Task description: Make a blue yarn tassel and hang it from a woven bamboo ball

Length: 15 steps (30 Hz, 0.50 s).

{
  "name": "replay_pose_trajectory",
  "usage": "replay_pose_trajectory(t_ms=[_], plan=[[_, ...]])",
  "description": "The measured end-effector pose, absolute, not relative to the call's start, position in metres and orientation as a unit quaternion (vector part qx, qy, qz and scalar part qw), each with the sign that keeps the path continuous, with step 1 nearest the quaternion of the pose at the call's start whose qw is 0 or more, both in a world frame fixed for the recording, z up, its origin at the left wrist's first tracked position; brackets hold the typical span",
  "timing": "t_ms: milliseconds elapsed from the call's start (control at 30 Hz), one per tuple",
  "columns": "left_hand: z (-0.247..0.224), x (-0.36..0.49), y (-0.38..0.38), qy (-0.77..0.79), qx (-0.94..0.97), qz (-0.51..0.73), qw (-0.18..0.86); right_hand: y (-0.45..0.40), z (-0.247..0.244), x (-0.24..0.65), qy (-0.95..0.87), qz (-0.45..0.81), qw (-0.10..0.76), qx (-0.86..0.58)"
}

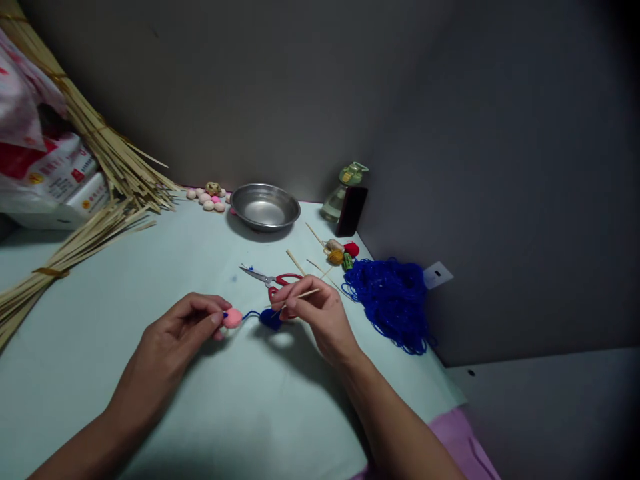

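My left hand pinches a small pink rounded piece with a bit of blue on its left side. From this piece a blue strand runs to a small bundle of blue yarn beside the fingers of my right hand. Between the thumb and fingertips of that hand is a thin wooden stick. Whether the right hand also grips the yarn bundle, I cannot tell. Just beyond it lie scissors with red handles, partly hidden by the fingers.
A metal bowl stands at the back, near several pale egg-shaped pieces. To the right are a bottle, a phone, small yarn balls and a blue yarn heap. Straw bundles and tissue packs lie left.
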<state>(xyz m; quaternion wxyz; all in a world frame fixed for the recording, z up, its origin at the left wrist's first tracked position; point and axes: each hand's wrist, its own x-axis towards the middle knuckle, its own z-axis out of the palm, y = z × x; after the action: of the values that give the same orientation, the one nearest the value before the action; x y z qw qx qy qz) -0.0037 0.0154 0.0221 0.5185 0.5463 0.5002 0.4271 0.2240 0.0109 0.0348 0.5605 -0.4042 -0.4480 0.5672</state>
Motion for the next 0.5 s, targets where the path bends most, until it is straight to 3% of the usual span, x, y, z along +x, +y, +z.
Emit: replay_pose_trajectory(t_ms=[67,167,267,367,500], plan=[[0.022,-0.006,0.016,0.505,0.562,0.423,0.500,0.007,0.036,0.226,-0.478,0.613,0.506,-0.373],[0.021,-0.008,0.017,0.501,0.571,0.427,0.491,0.001,0.035,0.227,-0.565,0.684,0.333,-0.319],[0.021,-0.010,0.018,0.508,0.575,0.428,0.478,-0.001,0.035,0.228,-0.671,0.637,0.211,-0.316],[0.020,-0.009,0.016,0.513,0.589,0.426,0.457,0.000,0.036,0.227,-0.699,0.552,0.240,-0.386],[0.015,-0.003,0.011,0.455,0.676,0.405,0.415,0.001,0.036,0.217,-0.622,0.526,0.377,-0.442]])
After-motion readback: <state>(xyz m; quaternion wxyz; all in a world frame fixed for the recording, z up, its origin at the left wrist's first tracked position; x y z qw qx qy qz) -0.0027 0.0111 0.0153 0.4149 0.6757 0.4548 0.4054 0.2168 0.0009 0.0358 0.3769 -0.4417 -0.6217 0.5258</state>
